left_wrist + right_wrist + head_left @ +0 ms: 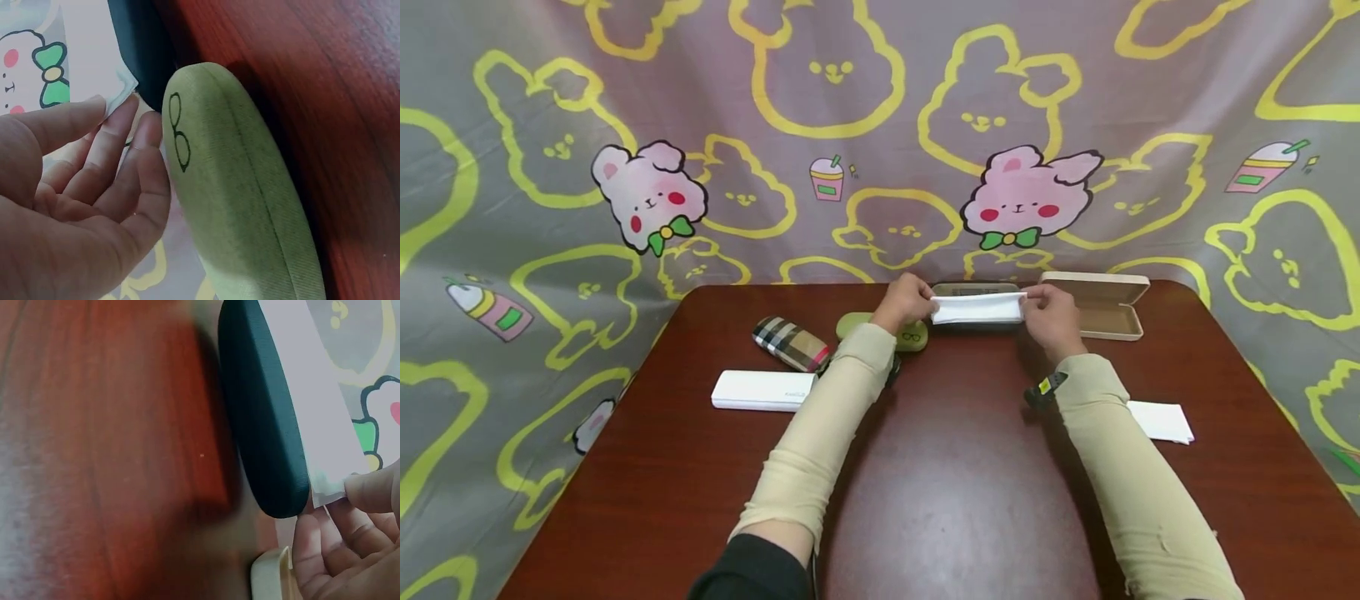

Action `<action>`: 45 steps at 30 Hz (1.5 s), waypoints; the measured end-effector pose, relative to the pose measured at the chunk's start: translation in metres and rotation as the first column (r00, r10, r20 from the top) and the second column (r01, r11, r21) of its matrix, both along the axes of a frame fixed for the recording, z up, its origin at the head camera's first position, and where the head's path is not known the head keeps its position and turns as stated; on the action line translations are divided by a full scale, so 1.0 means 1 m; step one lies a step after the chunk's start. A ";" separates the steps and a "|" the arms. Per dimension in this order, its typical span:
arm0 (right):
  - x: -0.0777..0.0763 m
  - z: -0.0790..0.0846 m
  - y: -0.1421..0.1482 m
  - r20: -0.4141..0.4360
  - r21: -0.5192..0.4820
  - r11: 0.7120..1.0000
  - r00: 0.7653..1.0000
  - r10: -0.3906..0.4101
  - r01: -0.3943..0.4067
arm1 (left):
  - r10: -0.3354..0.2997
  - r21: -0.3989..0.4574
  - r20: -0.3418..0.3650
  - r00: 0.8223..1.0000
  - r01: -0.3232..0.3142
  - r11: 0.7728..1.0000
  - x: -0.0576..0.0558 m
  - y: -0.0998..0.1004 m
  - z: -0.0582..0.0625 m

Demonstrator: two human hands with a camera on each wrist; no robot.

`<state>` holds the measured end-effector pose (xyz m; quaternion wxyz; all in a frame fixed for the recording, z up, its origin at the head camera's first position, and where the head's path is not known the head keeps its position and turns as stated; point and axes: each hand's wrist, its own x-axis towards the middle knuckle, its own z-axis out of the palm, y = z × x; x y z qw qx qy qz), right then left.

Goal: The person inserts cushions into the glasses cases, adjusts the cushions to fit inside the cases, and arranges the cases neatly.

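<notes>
A folded white cloth [978, 308] is stretched lengthwise between both hands at the back of the table. My left hand [906, 301] pinches its left end between thumb and fingers. At the other end, the right hand [1051, 319] pinches a corner, plain in the right wrist view. Close by the cloth lies a dark glasses case [265, 425], its lid raised in the head view and its inside largely covered by the cloth. A green glasses case [225, 162] with a spectacles drawing sits beside the left hand's fingers, partly behind that wrist in the head view.
An open beige case [1122, 322] stands right of the right hand. Toward the left lie a plaid case [792, 343] and a white case [760, 390]. Another folded white cloth [1161, 421] rests by the right forearm. A patterned curtain [880, 167] hangs behind the table.
</notes>
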<state>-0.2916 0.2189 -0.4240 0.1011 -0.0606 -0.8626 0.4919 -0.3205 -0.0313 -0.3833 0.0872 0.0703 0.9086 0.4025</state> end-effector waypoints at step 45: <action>0.018 0.002 -0.002 -0.073 0.191 0.980 0.997 -0.038 0.051 | 0.009 -0.408 -0.038 0.999 -0.024 0.913 0.001 0.020 -0.008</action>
